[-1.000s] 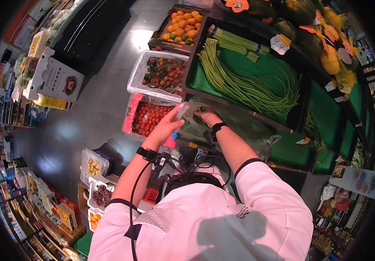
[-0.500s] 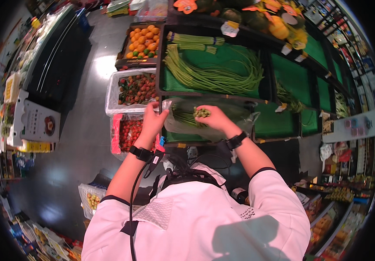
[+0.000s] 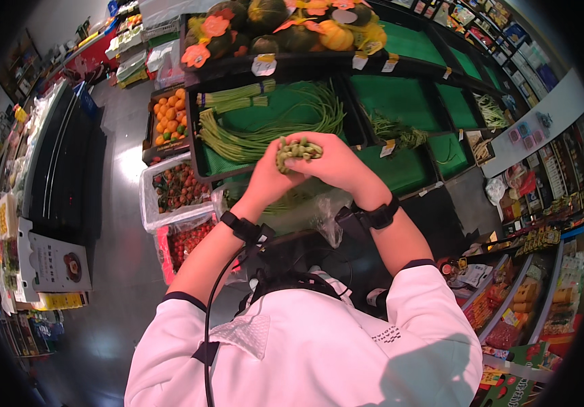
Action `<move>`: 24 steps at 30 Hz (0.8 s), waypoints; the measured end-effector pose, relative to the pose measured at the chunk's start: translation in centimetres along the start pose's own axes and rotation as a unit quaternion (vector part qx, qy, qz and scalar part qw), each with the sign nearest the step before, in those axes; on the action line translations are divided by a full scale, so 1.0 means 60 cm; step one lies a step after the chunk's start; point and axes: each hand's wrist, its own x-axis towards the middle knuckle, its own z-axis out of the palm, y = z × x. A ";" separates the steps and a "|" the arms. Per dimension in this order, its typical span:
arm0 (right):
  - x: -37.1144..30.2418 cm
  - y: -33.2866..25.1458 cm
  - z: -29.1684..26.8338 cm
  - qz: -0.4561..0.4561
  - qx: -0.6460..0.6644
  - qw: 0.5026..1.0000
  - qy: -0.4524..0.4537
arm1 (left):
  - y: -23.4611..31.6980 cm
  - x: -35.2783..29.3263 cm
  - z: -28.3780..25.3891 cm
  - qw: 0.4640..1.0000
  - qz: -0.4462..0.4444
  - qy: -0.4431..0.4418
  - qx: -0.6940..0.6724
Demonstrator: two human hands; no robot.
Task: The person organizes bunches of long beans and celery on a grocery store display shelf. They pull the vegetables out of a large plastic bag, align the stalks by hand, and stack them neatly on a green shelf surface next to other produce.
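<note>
Making a neat bunch may be why green beans are squeezed between left hand and right hand.

So it's a grocery shop, dark grey floor with a bright glare patch, long black case off left, crammed shelves down the right.

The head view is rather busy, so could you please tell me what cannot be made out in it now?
Head view: most stalks of the green bunch, hidden by the hands.
Head view: most fingers of the left hand, hidden behind the bunch and the right hand.
Head view: the top of a dark pumpkin, cut off by the upper edge.
</note>
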 end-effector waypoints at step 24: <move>0.048 0.180 -0.004 -0.143 0.113 0.935 0.305 | 0.373 0.138 0.225 0.930 0.139 0.336 0.056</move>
